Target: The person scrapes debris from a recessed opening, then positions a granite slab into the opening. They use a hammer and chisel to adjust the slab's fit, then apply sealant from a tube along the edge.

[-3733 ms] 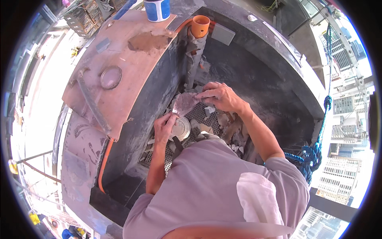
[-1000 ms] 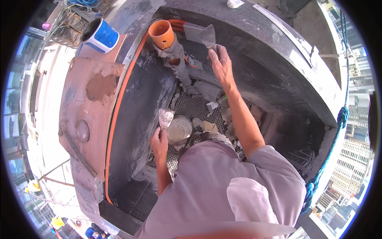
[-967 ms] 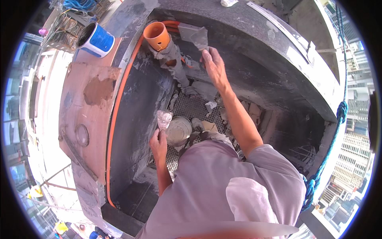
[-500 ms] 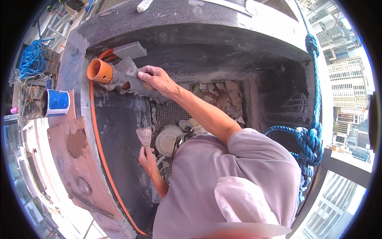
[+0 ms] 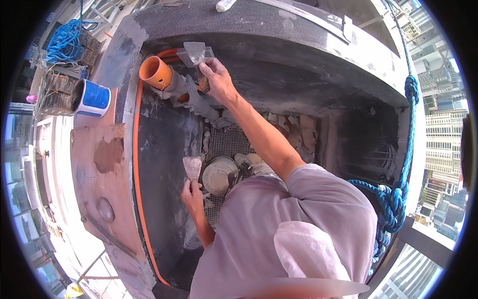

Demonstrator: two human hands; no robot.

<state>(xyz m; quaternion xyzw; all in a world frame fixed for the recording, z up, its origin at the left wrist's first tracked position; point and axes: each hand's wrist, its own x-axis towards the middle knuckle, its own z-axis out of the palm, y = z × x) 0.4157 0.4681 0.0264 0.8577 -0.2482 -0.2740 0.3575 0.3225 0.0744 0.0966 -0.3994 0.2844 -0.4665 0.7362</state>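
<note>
My right hand [image 5: 219, 80] is closed round the handle of a putty knife [image 5: 194, 52], its grey blade pointing up in front of the dark wall. Just left of it an orange pipe [image 5: 155, 73] opens upward, and a grey-coated lower pipe [image 5: 191, 104] slopes down from it. A second putty knife [image 5: 192, 167], with a pale, smeared blade, stands upright in my closed left hand [image 5: 192, 194]. Right of that blade is a round bucket [image 5: 220, 176], whose surface is greyish. A pale box behind the right-hand knife is partly hidden.
An orange conduit [image 5: 137, 149] runs down the left wall. Broken debris [image 5: 298, 129] lies at the far side of the mesh floor [image 5: 224, 141]. A blue-and-white tin [image 5: 93, 98] stands on the left ledge. Knotted blue rope [image 5: 393, 204] hangs at the right, with tall buildings beyond.
My right hand has lifted its putty knife off the grey-coated pipe and up toward the box on the wall. The whole view has shifted. My left hand still holds its knife.
</note>
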